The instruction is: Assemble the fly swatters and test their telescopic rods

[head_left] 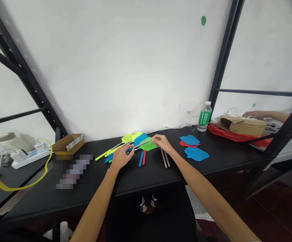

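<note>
Left hand (120, 156): fingers closed round a blue handle (130, 150) fitted with a slim metal shaft (141, 143), held above the table
Right hand (161, 142): fingertips pinching the far end of that shaft, beside a green mesh head (149, 145); whether head and shaft are joined, cannot be told
Table (223, 154): black, set against a white wall
Fly swatters (127, 137): a pile, yellow-green and blue heads among them, mostly behind the left hand
Cardboard box (78, 146): open, at the table's left
Bottle (204, 116): clear, green label, white cap, standing upright at the back right
Loose heads (197, 154): two blue and one red, lying right of the right hand
Metal rods (164, 159): two, side by side, just below the right hand
Loose handles (141, 158): one blue, one red, between the forearms
</note>
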`<state>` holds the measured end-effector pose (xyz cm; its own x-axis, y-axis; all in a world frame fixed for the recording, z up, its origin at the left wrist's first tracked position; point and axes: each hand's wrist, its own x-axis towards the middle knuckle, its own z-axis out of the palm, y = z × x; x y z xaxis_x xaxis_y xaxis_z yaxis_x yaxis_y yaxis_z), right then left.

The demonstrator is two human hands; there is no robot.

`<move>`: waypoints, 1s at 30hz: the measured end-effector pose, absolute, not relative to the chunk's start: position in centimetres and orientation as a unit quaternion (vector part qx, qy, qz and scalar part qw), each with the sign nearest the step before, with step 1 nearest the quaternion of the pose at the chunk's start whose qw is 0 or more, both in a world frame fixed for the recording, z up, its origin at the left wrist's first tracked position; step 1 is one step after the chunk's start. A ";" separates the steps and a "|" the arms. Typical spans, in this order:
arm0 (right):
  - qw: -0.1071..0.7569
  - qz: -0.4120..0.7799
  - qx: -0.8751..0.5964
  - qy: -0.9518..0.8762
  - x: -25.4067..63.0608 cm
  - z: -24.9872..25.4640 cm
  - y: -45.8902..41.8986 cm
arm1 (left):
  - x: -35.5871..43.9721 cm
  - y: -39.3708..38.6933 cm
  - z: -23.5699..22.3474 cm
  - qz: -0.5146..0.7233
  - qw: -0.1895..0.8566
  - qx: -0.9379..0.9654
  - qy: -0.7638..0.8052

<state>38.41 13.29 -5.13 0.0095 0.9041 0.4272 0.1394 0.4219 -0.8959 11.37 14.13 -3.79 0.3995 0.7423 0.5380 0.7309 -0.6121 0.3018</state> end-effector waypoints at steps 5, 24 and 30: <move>0.565 0.333 -0.427 -0.622 38.3 -4.9 13.2 | 11.4 14.1 -3.8 0.327 0.006 0.836 0.440; 0.544 0.336 -0.415 -0.647 38.0 -4.6 12.5 | 11.4 14.1 -3.9 0.317 0.001 0.843 0.436; 0.536 0.331 -0.423 -0.651 38.0 -4.9 12.7 | 11.5 14.0 -3.8 0.314 0.000 0.846 0.431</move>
